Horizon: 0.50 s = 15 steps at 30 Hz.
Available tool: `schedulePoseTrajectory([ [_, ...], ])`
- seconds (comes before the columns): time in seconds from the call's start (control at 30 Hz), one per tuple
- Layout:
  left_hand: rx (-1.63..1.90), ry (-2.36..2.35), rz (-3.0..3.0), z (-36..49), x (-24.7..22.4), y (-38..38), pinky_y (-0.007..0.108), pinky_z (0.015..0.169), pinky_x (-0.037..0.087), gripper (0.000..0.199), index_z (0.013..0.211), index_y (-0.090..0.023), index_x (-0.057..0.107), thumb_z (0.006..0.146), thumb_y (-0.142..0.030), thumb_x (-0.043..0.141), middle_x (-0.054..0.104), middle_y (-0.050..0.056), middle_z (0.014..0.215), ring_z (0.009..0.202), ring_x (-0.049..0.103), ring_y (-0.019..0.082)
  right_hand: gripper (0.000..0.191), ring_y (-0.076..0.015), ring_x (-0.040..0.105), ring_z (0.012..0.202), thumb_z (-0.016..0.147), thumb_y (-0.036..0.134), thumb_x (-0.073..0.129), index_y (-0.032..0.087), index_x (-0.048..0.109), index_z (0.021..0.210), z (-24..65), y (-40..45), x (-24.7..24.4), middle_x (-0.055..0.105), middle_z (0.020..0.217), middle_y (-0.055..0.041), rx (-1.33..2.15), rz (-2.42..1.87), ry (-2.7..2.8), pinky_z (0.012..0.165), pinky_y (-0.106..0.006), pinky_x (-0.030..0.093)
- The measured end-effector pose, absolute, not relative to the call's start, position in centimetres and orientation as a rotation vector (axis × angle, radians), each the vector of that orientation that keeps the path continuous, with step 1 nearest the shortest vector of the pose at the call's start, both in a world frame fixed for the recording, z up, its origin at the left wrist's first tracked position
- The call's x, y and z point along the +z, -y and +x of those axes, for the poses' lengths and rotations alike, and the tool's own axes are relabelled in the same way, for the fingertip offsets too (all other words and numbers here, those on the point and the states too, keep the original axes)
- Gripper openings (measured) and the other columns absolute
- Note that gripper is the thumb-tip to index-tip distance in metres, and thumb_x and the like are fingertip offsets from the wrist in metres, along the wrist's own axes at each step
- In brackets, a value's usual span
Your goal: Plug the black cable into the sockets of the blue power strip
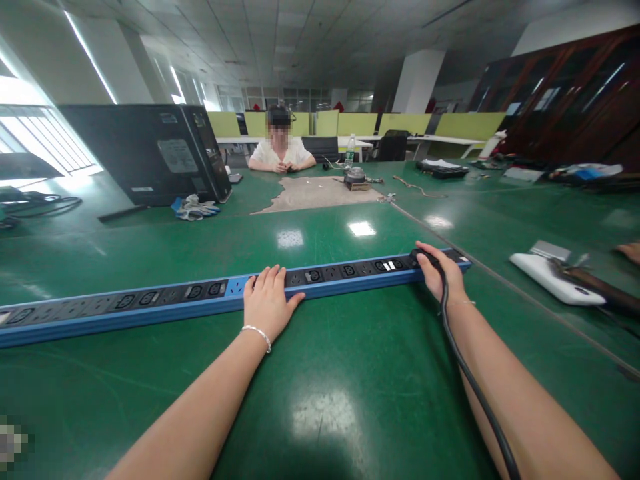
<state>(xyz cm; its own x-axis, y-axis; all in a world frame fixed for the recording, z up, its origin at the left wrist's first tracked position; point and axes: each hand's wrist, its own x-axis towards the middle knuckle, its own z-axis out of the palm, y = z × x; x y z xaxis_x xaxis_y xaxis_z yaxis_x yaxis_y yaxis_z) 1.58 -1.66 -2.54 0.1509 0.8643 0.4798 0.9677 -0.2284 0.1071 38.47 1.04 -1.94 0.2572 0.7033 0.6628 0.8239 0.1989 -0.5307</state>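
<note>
A long blue power strip [325,287] with a row of black sockets lies across the green table, running off the left edge of the view. My left hand [267,300] lies over its middle, fingers stretched across the top and thumb out to the right, beside a blue socket [235,287]. Near the strip's right end, my right hand [443,277] grips a black plug [417,255] at a socket. I cannot tell how deep the plug sits. Its black cord [457,353] runs down along my right forearm.
A black computer case [150,157] and gloves [195,208] stand at the back left. Across the table sits a person [281,150], hands together. A bottle [350,152] and a round grey item [355,176] are behind. To the right lies a white device [557,279], near another person's hand [629,251].
</note>
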Motion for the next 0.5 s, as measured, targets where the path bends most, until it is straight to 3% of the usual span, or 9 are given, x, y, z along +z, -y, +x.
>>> schedulePoseTrajectory([
  [0.5, -0.653, 1.791, -2.187, 1.62, -2.45, 1.73, 0.044, 0.105, 0.023, 0.058, 0.126, -0.017, 0.047, 0.08, -0.052, 0.047, 0.05, 0.012, 0.133, 0.125, 0.039, 0.027, 0.037, -0.0238, 0.062, 0.096, 0.081, 0.042, 0.048, 0.021, 0.064, 0.107, 38.33, -1.4, -2.07, 0.068, 0.102, -0.0071, -0.136, -1.551, 1.581, 0.09, -0.041, 0.045],
])
